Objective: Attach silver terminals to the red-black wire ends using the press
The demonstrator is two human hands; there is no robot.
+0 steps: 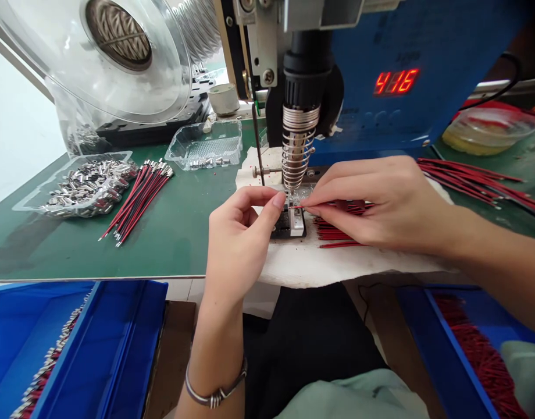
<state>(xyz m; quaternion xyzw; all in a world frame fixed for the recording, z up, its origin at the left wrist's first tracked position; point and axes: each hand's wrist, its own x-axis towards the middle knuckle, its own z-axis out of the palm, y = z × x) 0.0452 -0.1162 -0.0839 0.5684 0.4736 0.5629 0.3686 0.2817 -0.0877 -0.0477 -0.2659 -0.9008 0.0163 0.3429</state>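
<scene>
Under the soldering machine's tip (292, 185) stands a small metal fixture (296, 222). My right hand (372, 201) pinches a thin red wire (298, 206) whose end reaches into that fixture from the right. At the fixture's left side is my left hand (245, 233), thumb and forefinger pressed together; what lies between the fingertips, if anything, is too small to make out. Below my right hand a bunch of red and black wires (332, 233) rests on a white cloth (311, 265).
On the green table (171, 250), a clear tray of metal parts (88, 183) stands left beside wires with metal ends (139, 198). Behind is another clear tray (206, 148). A blue machine (381, 128) shows 416. More wires (477, 180) lie right. Blue bins (132, 343) sit below.
</scene>
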